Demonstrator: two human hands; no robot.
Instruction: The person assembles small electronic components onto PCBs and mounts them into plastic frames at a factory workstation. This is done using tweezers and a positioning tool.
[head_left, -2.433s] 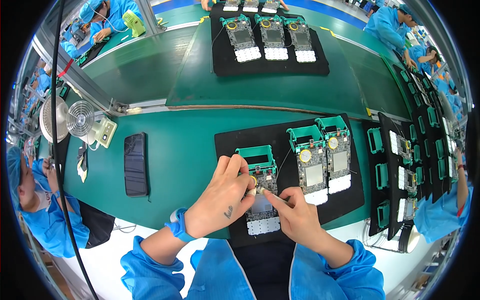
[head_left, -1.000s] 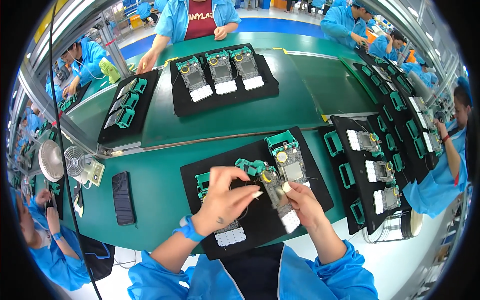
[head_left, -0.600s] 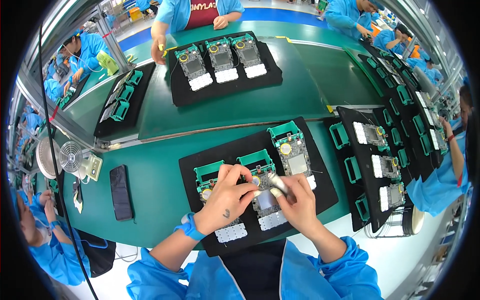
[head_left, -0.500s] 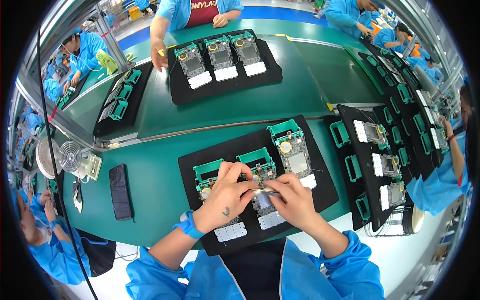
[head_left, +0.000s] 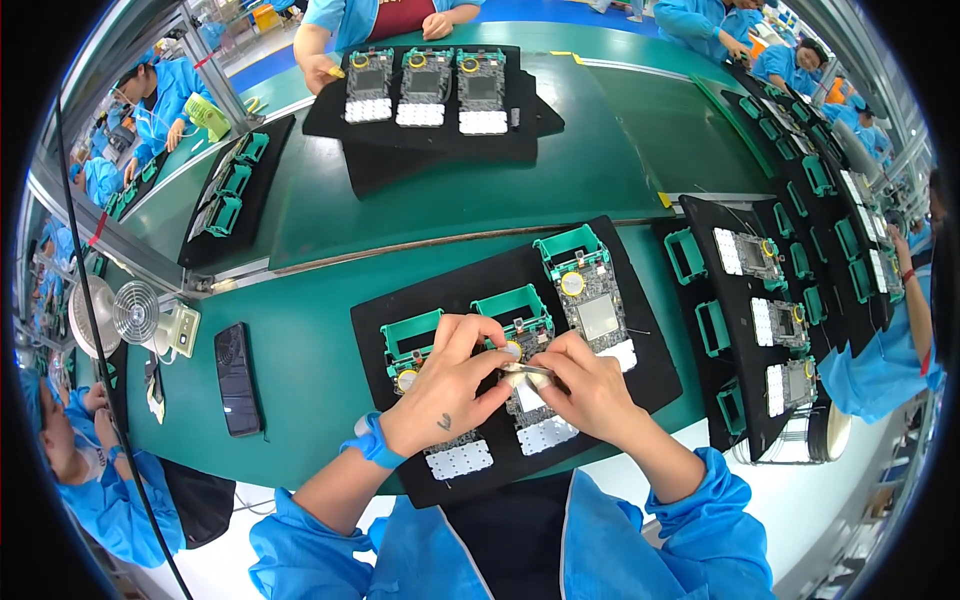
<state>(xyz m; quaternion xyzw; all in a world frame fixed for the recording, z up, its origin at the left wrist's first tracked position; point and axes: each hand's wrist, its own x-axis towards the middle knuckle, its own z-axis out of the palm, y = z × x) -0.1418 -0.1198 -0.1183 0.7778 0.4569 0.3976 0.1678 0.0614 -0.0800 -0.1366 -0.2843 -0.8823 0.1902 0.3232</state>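
Note:
Over the middle circuit board (head_left: 547, 432) my two hands meet, fingertips almost touching. My right hand (head_left: 592, 394) is closed on a slim metal tool (head_left: 530, 369), possibly tweezers. A small pale piece lies at the fingertips, where my left hand (head_left: 448, 384) pinches something too small to make out. Each board on the black mat (head_left: 655, 375) has a green plastic frame at its far end and a round yellow part. The right board (head_left: 597, 312) shows fully; my left hand partly covers the left board (head_left: 460, 457).
A black phone (head_left: 238, 378) and a small fan (head_left: 138, 312) are on the green table's left. More boards lie on a black mat (head_left: 742, 350) at right. Across the table, a person's hand (head_left: 320, 72) is at another board-bearing mat (head_left: 440, 148). Co-workers sit on both sides.
The far mat with its boards has shifted away toward the person opposite, showing another black mat beneath. My hands stay together over the middle board, with small finger movements.

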